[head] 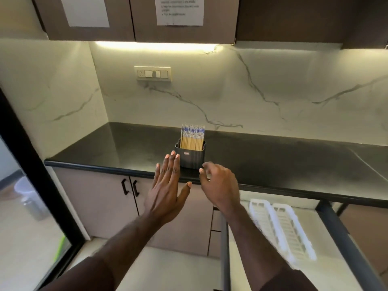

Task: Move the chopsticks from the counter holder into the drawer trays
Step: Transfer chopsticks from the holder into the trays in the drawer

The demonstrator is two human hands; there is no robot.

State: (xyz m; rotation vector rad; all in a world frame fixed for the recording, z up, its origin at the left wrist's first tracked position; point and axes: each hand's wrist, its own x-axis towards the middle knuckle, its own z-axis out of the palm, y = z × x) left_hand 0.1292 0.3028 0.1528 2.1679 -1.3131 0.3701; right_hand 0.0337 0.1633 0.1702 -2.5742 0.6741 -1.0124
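Both hands near the holder (190, 157), holding nothing.
My left hand (168, 192) spread flat, right hand (220, 185) loosely curled at the counter (273, 164) edge; trays (281, 229) lie below right.

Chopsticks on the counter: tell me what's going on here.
A person reaches both bare hands toward the dark holder on the black counter. The chopsticks stand upright in it, untouched. The left hand is flat and open, the right hand loosely curled, both empty. Two white trays lie in the open drawer, nothing visible in them.

Both hands (168, 185) (218, 185) empty near holder (190, 157) — chopsticks (192, 136) upright inside.
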